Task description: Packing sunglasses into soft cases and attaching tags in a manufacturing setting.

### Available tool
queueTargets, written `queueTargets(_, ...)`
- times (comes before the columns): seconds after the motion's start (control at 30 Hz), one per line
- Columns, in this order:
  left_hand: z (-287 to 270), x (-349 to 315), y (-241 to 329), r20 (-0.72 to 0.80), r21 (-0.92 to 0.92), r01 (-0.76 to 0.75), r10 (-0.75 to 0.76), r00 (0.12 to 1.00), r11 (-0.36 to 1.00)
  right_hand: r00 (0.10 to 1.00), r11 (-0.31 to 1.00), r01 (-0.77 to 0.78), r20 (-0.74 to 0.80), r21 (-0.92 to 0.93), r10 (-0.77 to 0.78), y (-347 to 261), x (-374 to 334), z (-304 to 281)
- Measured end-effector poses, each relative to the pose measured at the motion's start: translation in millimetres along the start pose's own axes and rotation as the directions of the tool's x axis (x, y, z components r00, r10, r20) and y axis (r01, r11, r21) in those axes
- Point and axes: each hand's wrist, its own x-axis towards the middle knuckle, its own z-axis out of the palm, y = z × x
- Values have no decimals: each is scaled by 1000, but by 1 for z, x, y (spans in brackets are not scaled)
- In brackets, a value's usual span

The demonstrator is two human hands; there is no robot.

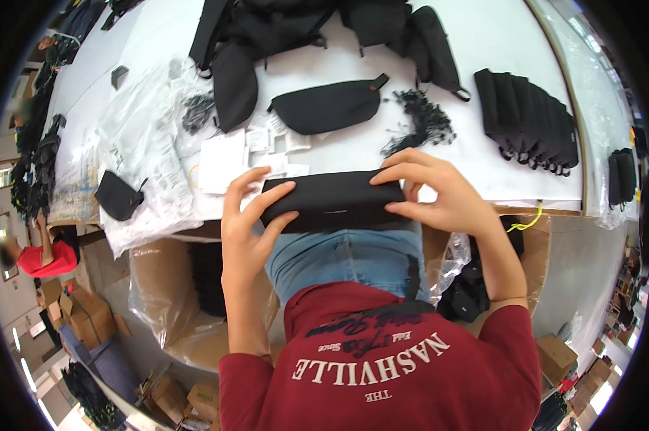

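Observation:
Between my two hands, a black fabric pouch (331, 201) is stretched sideways at the table's near edge, above my lap. My left hand (256, 212) pinches its left end, thumb below and fingers above. At the right end, my right hand (421, 188) grips the pouch with its thumb under and fingers over the top. A small pale mark shows on the pouch's front. Just beyond lies a black waist bag (328, 105) with a brown tab near its right tip. White cards (224, 164) lie past my left hand, and a tangle of black cords (426, 122) past my right.
More black bags (274, 29) are heaped at the far side. A row of black pouches (529, 118) stands at the right. Clear plastic bags (141, 136) and a small black pouch (118, 195) lie at the left. Open cardboard boxes (170, 287) sit below the table edge.

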Motion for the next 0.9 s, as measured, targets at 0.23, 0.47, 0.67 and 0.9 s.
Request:
queueTargets(0.23, 48, 22, 62, 364, 240, -183, 87, 927, 953, 972, 987, -25, -236, -158, -13, 3, -19, 6)
queueTargets(0.47, 51, 40, 59, 144, 324, -28, -20, 989, 946, 899, 873, -72, -411, -483, -153, 18, -40, -1)
queueTargets(0.67, 79, 50, 79, 414, 298, -286, 147, 898, 911, 834, 864, -3, -478, -503, -275, 16, -44, -11)
queueTargets(0.9, 71, 52, 68, 145, 123, -242, 223, 964, 963, 819, 850, 22, -478, -526, -318, 20, -40, -4)
